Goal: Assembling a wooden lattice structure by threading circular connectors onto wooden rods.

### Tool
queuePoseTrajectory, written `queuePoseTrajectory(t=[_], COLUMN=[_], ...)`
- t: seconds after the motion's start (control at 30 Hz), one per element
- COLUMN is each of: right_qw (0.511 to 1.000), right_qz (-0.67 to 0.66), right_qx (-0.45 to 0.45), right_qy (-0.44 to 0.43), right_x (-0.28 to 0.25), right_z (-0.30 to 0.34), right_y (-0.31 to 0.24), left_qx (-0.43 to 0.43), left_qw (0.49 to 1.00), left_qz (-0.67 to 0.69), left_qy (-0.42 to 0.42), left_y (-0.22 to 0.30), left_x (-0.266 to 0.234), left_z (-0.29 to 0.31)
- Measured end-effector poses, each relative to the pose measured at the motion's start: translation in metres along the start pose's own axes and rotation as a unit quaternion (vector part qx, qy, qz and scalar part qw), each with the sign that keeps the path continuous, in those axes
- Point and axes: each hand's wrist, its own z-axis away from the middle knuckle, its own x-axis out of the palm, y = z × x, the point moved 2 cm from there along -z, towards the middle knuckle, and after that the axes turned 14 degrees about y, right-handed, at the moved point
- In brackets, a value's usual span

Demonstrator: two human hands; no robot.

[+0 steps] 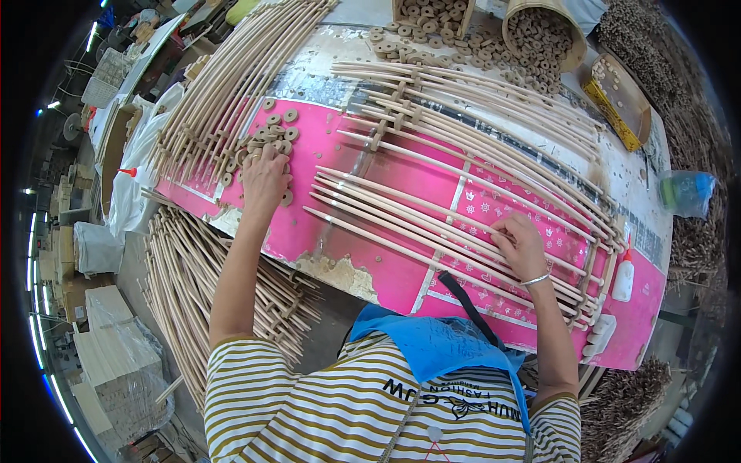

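Small round wooden rings (pixel 272 133) lie in a loose heap on the pink table covering. My left hand (pixel 265 179) is down on this heap, its fingers curled in among the rings; the fingertips are partly hidden. To the right, my right hand (pixel 521 245) pinches one of several long pale wooden rods (pixel 401 224) lying side by side. Their right ends run into wooden crosspieces (pixel 593 270) near the table's right side. Behind them, more rods (pixel 478 139) have short wooden crosspieces (pixel 400 96) across their left ends.
Bundled rods (pixel 239 77) rest at the back left, and another stack (pixel 193 270) stands below the table's left edge. A tipped tub (pixel 544 38) spills rings at the back. A white glue bottle (pixel 623 278) and a yellow-sided tray (pixel 617 100) are on the right.
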Motion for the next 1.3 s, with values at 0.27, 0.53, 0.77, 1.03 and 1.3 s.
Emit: queuePoseTrajectory(t=[0.27, 0.53, 0.77, 1.03, 1.3], right_qw=[0.994, 0.989, 0.99, 0.994, 0.988], right_qz=[-0.073, -0.105, -0.1, -0.057, -0.075], right_qx=[0.072, 0.073, 0.066, 0.027, 0.033], right_qy=[0.038, 0.07, 0.069, 0.09, 0.128], right_x=[-0.008, -0.006, -0.008, -0.009, -0.007], right_z=[0.005, -0.004, -0.005, -0.012, -0.019], right_y=[-0.001, 0.001, -0.001, -0.007, -0.018], left_qx=[-0.022, -0.347, -0.336, -0.298, -0.324], left_qw=[0.985, 0.692, 0.652, 0.69, 0.703], left_qz=[0.159, 0.628, 0.674, 0.653, 0.627], left_qy=[0.061, -0.08, -0.092, -0.096, -0.089], left_y=[-0.004, 0.01, 0.019, 0.039, 0.06], left_x=[-0.008, 0.013, 0.018, 0.015, 0.003], left_z=[-0.015, -0.005, -0.009, -0.012, -0.016])
